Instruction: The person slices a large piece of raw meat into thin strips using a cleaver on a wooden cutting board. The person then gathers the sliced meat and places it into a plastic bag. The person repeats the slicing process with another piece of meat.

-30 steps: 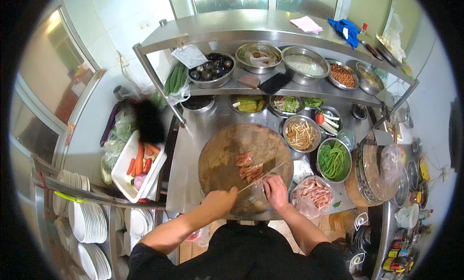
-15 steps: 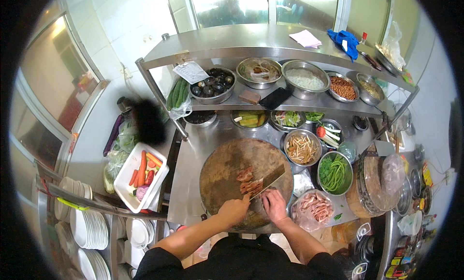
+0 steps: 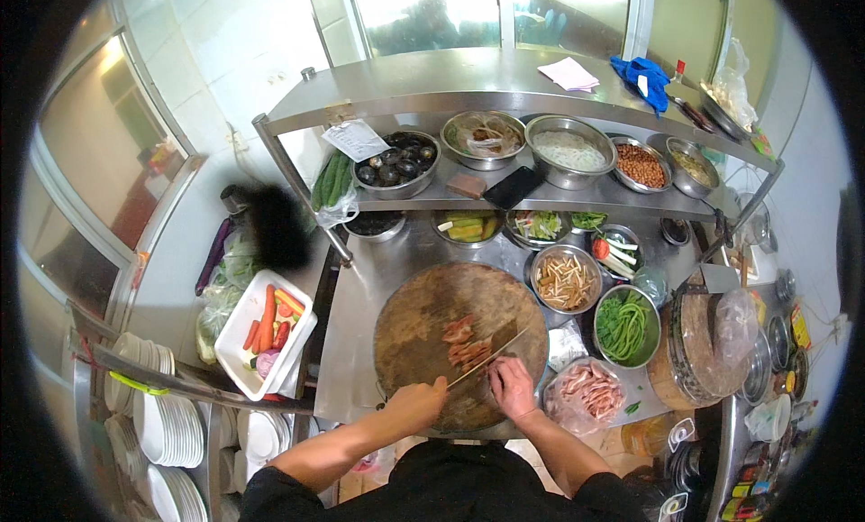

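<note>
On the round wooden chopping block (image 3: pixel 410 319), my left hand (image 3: pixel 420 405) grips the handle of a cleaver (image 3: pixel 491 352), its blade slanting up and to the right. Close against the blade's right side, my right hand (image 3: pixel 512 385) rests with fingers curled and pressed together; whatever lies under the fingertips is hidden. Cut pieces of reddish meat (image 3: pixel 465 352) lie left of the blade, with a small separate clump just behind them. A plastic-lined bowl of pale pink meat strips (image 3: pixel 590 394) stands right of my right hand.
Bowls of green beans (image 3: pixel 625 328) and pale sticks (image 3: pixel 566 279) flank the block's right side. Farther right is a second chopping block (image 3: pixel 707 346). A white bin of vegetables (image 3: pixel 236 367) stands at left. Behind, a steel shelf (image 3: pixel 414 197) holds several bowls and a phone (image 3: pixel 514 187).
My left hand and the cleaver handle have shifted slightly left and down, with the blade turned flatter. My right hand has stayed nearly in place beside it.
</note>
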Demonstrator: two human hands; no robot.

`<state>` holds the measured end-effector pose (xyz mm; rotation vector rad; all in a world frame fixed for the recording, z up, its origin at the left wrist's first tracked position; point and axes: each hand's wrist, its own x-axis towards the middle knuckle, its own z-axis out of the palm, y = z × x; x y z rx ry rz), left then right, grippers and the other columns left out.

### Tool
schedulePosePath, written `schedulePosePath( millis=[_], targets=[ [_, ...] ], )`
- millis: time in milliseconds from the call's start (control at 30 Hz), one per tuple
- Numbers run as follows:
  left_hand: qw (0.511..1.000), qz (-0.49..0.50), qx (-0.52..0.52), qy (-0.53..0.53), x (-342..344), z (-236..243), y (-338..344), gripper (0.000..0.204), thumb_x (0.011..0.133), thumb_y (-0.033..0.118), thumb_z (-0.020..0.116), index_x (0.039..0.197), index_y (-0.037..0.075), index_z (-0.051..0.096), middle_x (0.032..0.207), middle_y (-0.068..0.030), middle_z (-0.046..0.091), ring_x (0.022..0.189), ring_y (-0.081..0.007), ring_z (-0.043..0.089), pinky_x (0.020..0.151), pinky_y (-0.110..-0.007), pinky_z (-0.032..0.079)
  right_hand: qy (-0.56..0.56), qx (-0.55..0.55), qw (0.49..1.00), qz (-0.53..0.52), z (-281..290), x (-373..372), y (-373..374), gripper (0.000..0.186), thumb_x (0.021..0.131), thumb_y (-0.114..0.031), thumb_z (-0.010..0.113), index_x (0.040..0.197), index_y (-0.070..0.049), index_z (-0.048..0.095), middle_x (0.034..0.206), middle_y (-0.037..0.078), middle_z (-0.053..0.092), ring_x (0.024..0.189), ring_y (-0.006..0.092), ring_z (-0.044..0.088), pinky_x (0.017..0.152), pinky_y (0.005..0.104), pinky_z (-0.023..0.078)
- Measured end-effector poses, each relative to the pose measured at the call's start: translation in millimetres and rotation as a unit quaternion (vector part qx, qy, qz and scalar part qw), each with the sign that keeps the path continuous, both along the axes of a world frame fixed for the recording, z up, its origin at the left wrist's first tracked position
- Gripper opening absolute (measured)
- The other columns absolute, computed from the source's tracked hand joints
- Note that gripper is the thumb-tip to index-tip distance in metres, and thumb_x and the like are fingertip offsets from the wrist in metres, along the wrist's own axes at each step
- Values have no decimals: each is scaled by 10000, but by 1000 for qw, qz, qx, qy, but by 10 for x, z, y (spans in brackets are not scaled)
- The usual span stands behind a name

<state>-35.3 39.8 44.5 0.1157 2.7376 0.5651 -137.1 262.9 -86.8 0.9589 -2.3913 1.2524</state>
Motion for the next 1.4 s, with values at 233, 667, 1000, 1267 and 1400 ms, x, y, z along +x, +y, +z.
schedulePosePath(
  millis=[233,667,1000,1267,1400],
  targets=[
    [998,36,12,45,-196,-204,255,276,1057,259,534,1067,-16,512,742,-275,694,731,-477,712,651,-569,566,6,-29,999,-33,95,-51,-2,88,873,8,709,941,-16,658,1016,169,670,949,384,648,836,442,541],
    [999,15,-15,48,-125,-247,263,256,1045,231,527,1096,-20,520,765,-262,709,735,-460,723,646,-558,574,7,-2,1000,-1,-33,-59,22,130,889,-22,689,1014,-17,657,1084,169,664,991,389,638,874,448,546],
    [1000,6,-5,10,-102,107,107,305,1055,300,546,1106,2,508,730,-269,689,725,-486,699,632,-598,548,-1,-12,1000,-10,8,-55,12,125,881,5,685,999,-16,651,1086,159,662,988,384,638,875,449,545],
    [1000,16,7,-8,-45,75,55,304,1061,297,539,1083,-5,514,725,-269,682,712,-503,685,630,-612,538,-13,0,1000,-4,6,-57,28,141,869,9,697,998,-20,647,1092,156,663,992,378,638,875,446,543],
    [1000,13,6,8,-170,71,187,265,1062,241,527,1045,-23,510,753,-277,694,750,-493,706,653,-584,558,-11,-8,1000,-1,45,-50,36,148,862,17,701,994,-21,648,1080,159,665,984,378,640,869,442,544]
  ],
)
